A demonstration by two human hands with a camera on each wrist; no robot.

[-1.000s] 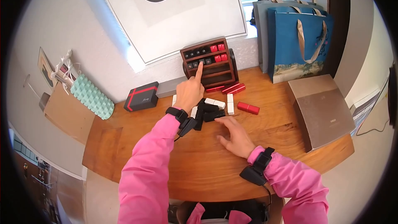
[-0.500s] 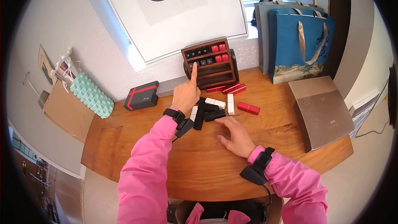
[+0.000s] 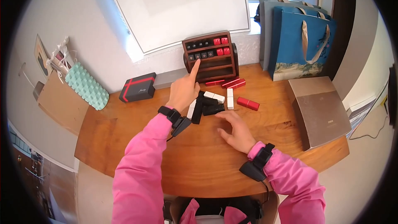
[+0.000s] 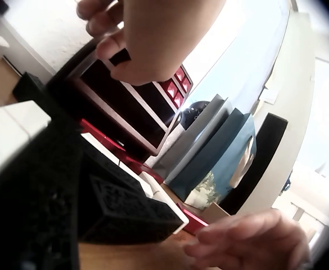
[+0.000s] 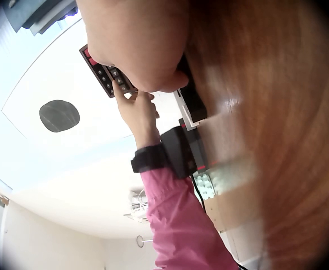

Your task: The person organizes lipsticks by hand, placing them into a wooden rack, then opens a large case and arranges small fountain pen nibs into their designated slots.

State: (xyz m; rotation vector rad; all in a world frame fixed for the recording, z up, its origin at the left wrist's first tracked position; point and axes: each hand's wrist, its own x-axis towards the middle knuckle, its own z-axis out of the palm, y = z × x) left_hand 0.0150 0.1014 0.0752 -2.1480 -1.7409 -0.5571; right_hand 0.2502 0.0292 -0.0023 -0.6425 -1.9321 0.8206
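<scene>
A small wooden rack (image 3: 213, 69) with stepped shelves stands against the wall. Its top two shelves hold black lipstick tubes (image 3: 198, 56) on the left and red lipstick tubes (image 3: 223, 51) on the right; the lower shelves look bare. My left hand (image 3: 182, 93) points at the rack, index finger straight, its tip just under the second row's black tubes; the other fingers are bent and hold nothing. On the table my right hand (image 3: 237, 132) lies relaxed, fingertips right at a black tube (image 3: 213, 109). White tubes (image 3: 230, 98) and more black ones lie between the hands.
Red tubes (image 3: 248, 103) lie in front of the rack and to its right. A black box with red ribbon (image 3: 138, 88) sits left. A brown box (image 3: 319, 110) and a blue paper bag (image 3: 296, 41) stand right, a green textured vase (image 3: 87, 86) far left.
My left index finger has shifted left along the second row, then dropped slightly, so the black tubes there show more fully. My right hand has stayed in place. The head view has tilted a little.
</scene>
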